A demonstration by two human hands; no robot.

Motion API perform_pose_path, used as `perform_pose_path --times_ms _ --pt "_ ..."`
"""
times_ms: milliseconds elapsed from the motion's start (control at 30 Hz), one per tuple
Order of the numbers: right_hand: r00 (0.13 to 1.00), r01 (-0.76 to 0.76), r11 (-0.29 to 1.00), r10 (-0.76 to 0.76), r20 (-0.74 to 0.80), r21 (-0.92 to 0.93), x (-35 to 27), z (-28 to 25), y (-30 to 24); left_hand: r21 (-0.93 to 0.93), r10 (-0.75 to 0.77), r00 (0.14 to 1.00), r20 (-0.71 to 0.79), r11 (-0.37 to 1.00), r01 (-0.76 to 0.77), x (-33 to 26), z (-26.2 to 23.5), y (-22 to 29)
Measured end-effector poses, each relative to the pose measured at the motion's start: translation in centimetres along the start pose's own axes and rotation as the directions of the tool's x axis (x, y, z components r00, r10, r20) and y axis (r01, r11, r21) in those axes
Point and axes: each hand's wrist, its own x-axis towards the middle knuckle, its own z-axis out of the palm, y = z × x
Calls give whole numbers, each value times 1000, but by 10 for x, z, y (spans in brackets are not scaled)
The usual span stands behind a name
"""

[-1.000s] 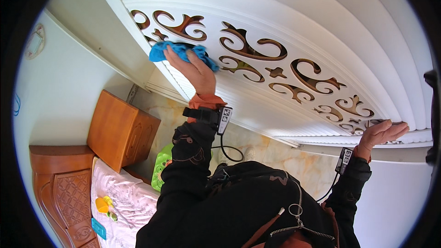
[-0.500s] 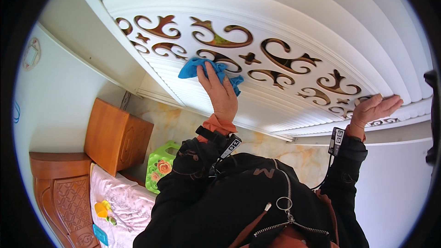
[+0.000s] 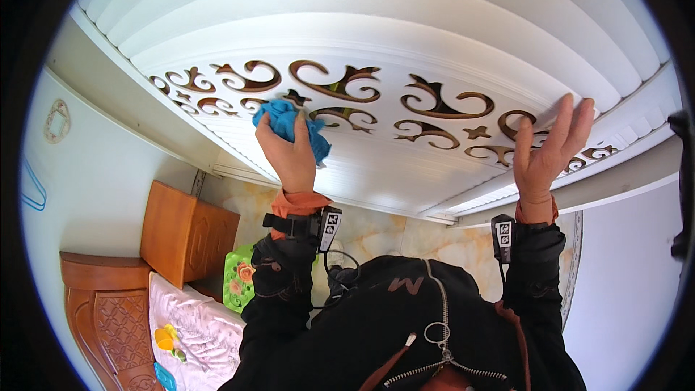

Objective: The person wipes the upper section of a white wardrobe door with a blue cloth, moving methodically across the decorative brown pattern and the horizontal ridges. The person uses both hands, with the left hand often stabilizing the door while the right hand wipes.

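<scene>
A white louvred panel [image 3: 376, 156] with a band of cut-out scrollwork stands in front of me. My left hand [image 3: 288, 156] grips a crumpled blue cloth [image 3: 284, 117] and presses it against the scroll cut-outs on the left part of the band. Toward the panel's right side, my right hand [image 3: 546, 156] rests with fingers spread and stretched upward on the white surface, beside the scrollwork. Nothing is held in it. A small strapped device sits on each wrist.
At lower left stand a wooden nightstand [image 3: 184, 228], a green stool [image 3: 237, 282] with a flower pattern, and a bed with a carved wooden headboard [image 3: 108, 318]. Several small items, including a yellow cup [image 3: 163, 339], lie on the pink bedsheet [image 3: 206, 318]. The floor [image 3: 376, 239] is marble-patterned.
My left hand has slid the blue cloth left along the scrollwork. My right hand has shifted left, its fingers now spread and pointing up. The view has shifted too.
</scene>
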Motion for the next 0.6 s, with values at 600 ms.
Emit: perform_pose_path --times_ms 600 --pt "995 -41 992 51 -80 117 -7 3 0 -106 478 832 281 877 -468 -70 30 99"
